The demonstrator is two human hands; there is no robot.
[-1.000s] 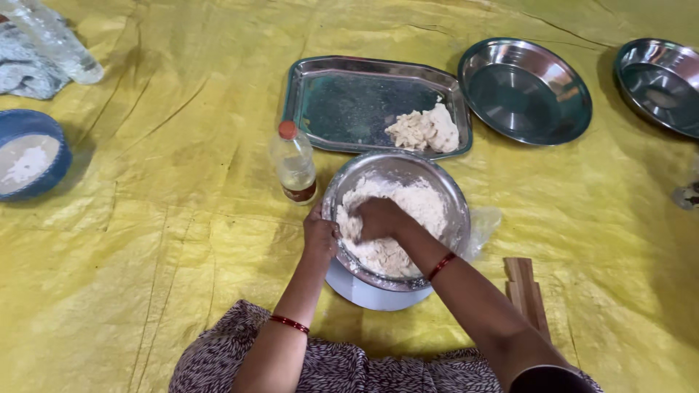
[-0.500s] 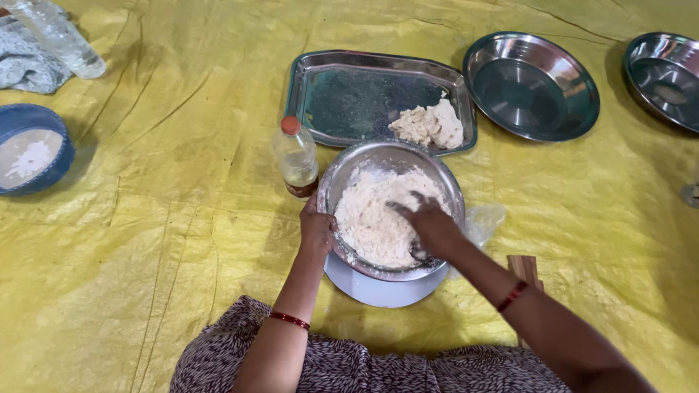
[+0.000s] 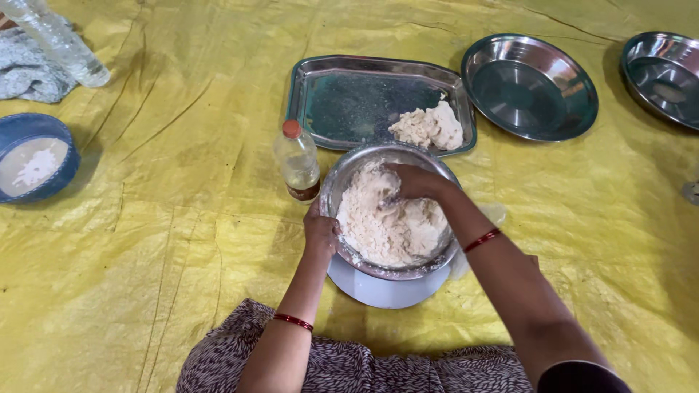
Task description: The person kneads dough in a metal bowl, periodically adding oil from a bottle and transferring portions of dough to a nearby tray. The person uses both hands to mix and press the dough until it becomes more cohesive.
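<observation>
Oil bottle (image 3: pixel 298 159) and tray (image 3: pixel 349 94) crowd the bowl (image 3: pixel 342 182); left cloth (image 3: pixel 145 233) open.

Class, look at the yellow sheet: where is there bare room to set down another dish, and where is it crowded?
Bare sheet lies between the blue bowl and the oil bottle, and right of the mixing bowl below the round plate. It is crowded where bottle, mixing bowl and tray nearly meet.

Bright, even daylight; soft shadows fall lower right of steel plates (image 3: pixel 529 86). Mild glare on tray (image 3: pixel 349 102) and bowl rim (image 3: pixel 342 175). Focus sharp at centre, slight wide-angle stretch toward edges; yellow sheet (image 3: pixel 145 240) colour-saturated.
</observation>
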